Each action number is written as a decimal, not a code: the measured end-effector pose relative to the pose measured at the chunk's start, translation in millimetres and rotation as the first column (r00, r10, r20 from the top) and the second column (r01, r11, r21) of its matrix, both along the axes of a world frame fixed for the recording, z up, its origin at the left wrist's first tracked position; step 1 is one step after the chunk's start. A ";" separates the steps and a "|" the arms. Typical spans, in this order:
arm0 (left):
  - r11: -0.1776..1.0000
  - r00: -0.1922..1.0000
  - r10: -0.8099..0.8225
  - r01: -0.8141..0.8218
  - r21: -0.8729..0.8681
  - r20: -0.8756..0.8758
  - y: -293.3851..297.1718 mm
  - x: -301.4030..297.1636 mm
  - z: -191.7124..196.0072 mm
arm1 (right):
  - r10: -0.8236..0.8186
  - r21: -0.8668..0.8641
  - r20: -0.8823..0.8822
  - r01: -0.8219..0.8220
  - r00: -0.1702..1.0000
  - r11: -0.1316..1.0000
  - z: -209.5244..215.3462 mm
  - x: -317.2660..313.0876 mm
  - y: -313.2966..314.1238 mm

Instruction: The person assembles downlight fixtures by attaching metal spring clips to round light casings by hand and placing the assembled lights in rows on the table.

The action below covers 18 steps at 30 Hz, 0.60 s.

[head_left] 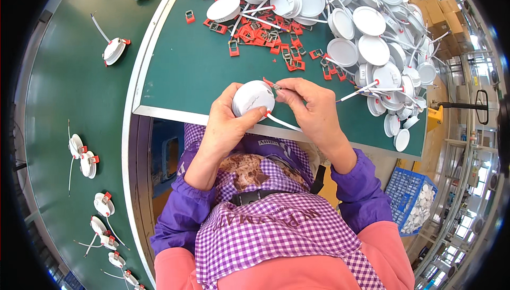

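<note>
My left hand (pixel 226 122) grips a round white lamp housing (pixel 251 97) over the near edge of the green workbench (pixel 186 72). A white cable (pixel 281 122) trails from the housing toward my body. My right hand (pixel 308 104) pinches a red spring clip (pixel 271 83) against the housing's right rim. A second red clip shows at the housing's lower edge, by my left thumb.
A heap of loose red clips (pixel 265 37) lies mid-bench. Behind and to the right is a big pile of white lamp housings (pixel 366 24) with cables. Finished lamps (pixel 114 51) ride the green conveyor on the left. A blue crate (pixel 411 199) of white parts stands lower right.
</note>
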<state>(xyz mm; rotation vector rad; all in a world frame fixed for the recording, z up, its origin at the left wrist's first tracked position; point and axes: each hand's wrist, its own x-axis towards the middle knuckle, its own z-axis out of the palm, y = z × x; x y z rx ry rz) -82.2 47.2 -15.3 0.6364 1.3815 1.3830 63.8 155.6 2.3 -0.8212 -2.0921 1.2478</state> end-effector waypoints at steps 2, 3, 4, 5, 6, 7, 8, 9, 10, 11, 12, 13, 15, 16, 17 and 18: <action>1.000 1.000 0.015 -0.015 0.021 0.006 0.5 1.9 -1.5 | 0.012 0.022 -0.006 -0.012 1.000 1.000 -3.1 0.6 -1.7; 0.999 1.000 0.021 -0.021 0.034 -0.002 0.5 2.5 -3.2 | 0.025 0.045 -0.015 -0.024 1.000 0.999 -3.7 0.9 -2.3; 0.999 1.000 0.027 -0.027 0.046 -0.010 0.5 3.1 -4.3 | 0.024 0.045 -0.013 -0.024 1.000 0.999 -2.9 1.3 -1.7; 0.999 1.000 0.027 -0.027 0.046 -0.007 0.6 3.7 -4.5 | 0.012 0.017 0.037 -0.012 0.999 1.000 -1.3 1.9 -0.4; 0.999 0.999 0.029 -0.028 0.041 -0.020 1.2 4.5 -4.8 | 0.000 -0.010 0.087 0.001 0.996 1.000 -0.6 2.6 0.6; 0.999 0.999 0.031 -0.029 0.036 -0.032 1.5 5.0 -5.3 | 0.000 -0.009 0.090 0.000 0.996 1.000 -0.9 3.1 0.8; 0.999 0.999 0.031 -0.030 0.036 -0.030 1.7 5.2 -6.5 | -0.018 -0.096 0.085 0.026 0.996 0.995 -1.5 3.5 0.9; 0.999 0.998 0.029 -0.027 0.034 -0.051 1.7 5.5 -7.9 | -0.036 -0.181 0.082 0.051 0.996 0.982 -1.8 4.0 0.7; 0.999 0.997 0.027 -0.024 0.032 -0.073 1.7 5.7 -8.9 | -0.036 -0.182 0.085 0.051 0.996 0.982 -2.3 3.7 -0.2; 0.999 0.997 0.027 -0.025 0.031 -0.070 1.9 6.3 -9.1 | -0.052 -0.203 0.065 0.064 0.997 0.977 -3.0 2.7 -1.9; 0.999 0.997 0.031 -0.029 0.038 -0.068 2.3 7.0 -9.1 | -0.068 -0.224 0.046 0.077 0.997 0.972 -3.8 1.8 -3.7; 0.998 0.997 0.036 -0.033 0.045 -0.067 2.6 7.7 -9.2 | -0.068 -0.224 0.049 0.078 0.996 0.971 -4.3 1.5 -5.8; 0.998 0.998 0.044 -0.042 0.040 -0.051 2.3 8.8 -9.2 | -0.083 -0.102 0.027 0.085 0.996 0.991 -5.6 0.6 -10.8; 0.998 0.998 0.052 -0.051 0.035 -0.039 1.7 8.9 -9.5 | -0.082 -0.103 0.029 0.084 0.996 0.991 -6.7 -1.0 -13.1; 0.998 0.998 0.054 -0.053 0.033 -0.037 0.7 8.4 -10.2 | -0.081 -0.046 0.025 0.082 0.996 0.996 -7.8 -2.6 -15.4; 0.999 0.997 0.046 -0.044 0.031 -0.066 1.3 7.7 -11.1 | -0.084 0.012 0.022 0.084 0.996 0.996 -8.2 -3.0 -15.9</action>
